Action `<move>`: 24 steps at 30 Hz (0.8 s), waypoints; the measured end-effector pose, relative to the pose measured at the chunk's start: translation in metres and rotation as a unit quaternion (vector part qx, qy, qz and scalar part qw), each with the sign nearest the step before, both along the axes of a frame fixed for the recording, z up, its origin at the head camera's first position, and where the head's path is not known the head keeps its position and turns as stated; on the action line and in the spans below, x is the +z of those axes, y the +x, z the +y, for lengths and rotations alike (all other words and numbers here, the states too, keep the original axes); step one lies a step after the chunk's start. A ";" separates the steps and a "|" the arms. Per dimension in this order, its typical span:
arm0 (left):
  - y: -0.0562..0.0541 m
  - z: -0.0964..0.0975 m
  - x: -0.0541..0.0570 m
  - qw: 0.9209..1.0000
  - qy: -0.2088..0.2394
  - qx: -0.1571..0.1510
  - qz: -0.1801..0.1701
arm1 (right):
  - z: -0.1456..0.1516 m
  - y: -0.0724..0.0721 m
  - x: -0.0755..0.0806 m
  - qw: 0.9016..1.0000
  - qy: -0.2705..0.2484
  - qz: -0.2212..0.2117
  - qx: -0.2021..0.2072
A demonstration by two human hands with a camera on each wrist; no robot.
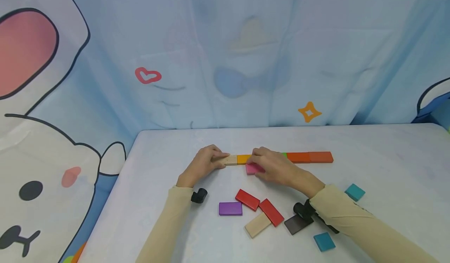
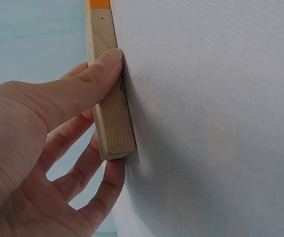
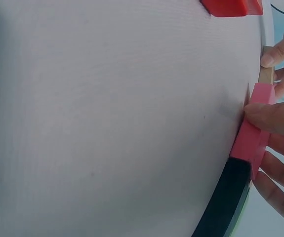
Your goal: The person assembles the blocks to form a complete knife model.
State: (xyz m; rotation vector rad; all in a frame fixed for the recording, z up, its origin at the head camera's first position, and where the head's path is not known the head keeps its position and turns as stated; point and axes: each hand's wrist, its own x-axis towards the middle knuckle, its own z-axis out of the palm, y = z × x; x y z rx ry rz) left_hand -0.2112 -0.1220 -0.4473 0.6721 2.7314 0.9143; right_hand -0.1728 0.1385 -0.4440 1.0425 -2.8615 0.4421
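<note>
Toward the back of the table, a row of flat blocks runs left to right. My left hand (image 1: 205, 161) pinches the plain wooden block (image 2: 114, 121) at the row's left end, thumb on the near side and other fingers behind and at its end. Beside that block is a yellow-orange block (image 1: 243, 159). My right hand (image 1: 275, 165) holds a pink block (image 1: 254, 169) by thumb and fingers, just in front of the row. Right of this hand, a sliver of green block (image 1: 284, 154) and two orange-red blocks (image 1: 299, 158) continue the row; the hand hides its middle.
Nearer on the white table (image 1: 158, 146) lie a purple block (image 1: 230, 208), two red blocks (image 1: 247, 199), a plain wooden block (image 1: 258, 225) and a dark grey block (image 1: 295, 224). Two teal blocks (image 1: 324, 242) lie by the right sleeve. A printed curtain (image 1: 211, 40) hangs behind.
</note>
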 end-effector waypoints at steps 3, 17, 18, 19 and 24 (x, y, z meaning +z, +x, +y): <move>0.000 0.001 0.000 1.000 -0.001 0.003 -0.003 | 0.000 0.001 0.001 1.000 0.006 -0.002 -0.002; 0.000 0.000 -0.001 1.000 -0.003 0.001 -0.005 | 0.000 0.001 0.004 1.000 0.008 -0.004 -0.013; 0.000 0.000 -0.001 1.000 -0.004 0.000 -0.004 | -0.001 0.001 0.005 1.000 0.008 -0.007 -0.014; 0.000 0.000 0.000 1.000 -0.004 0.001 -0.004 | -0.001 0.001 0.006 1.000 0.008 -0.011 -0.014; 0.002 0.001 0.002 1.000 -0.005 0.003 0.000 | 0.004 0.004 0.020 0.999 -0.007 -0.027 -0.021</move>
